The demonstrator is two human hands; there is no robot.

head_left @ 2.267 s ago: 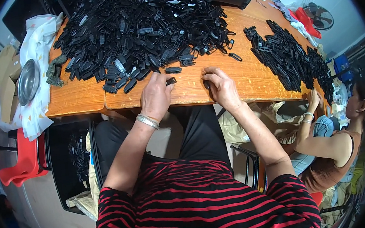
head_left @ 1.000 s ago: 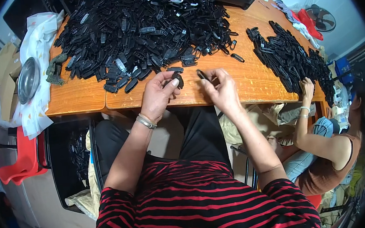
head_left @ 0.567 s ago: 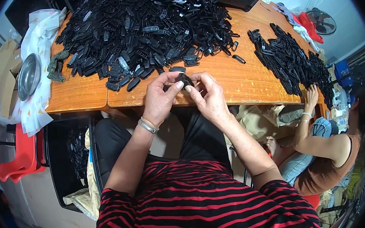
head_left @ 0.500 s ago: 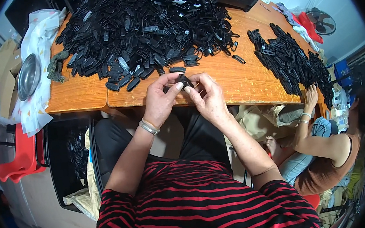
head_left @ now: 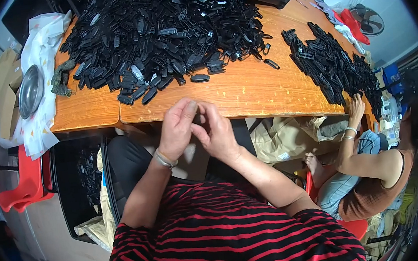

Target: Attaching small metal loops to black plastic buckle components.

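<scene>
Large heap of glossy black elongated plastic clips (head_left: 160,39), spread over a worn orange-brown wooden bench (head_left: 260,93). Nearer than the heap, over the bench's front edge: both bare hands, drawn back toward the lap from their spot half a second ago. Left hand (head_left: 176,128), closed, thumb and fingertips pinching a small dark piece (head_left: 197,117), mostly hidden. Right hand (head_left: 219,133), fingers curled against it; whether it grips, I cannot tell. One loose black oval plastic clip (head_left: 200,78), just nearer than the heap, now clear of the fingers. Reading: likely close two-handed work on a single piece, still unfinished.
</scene>
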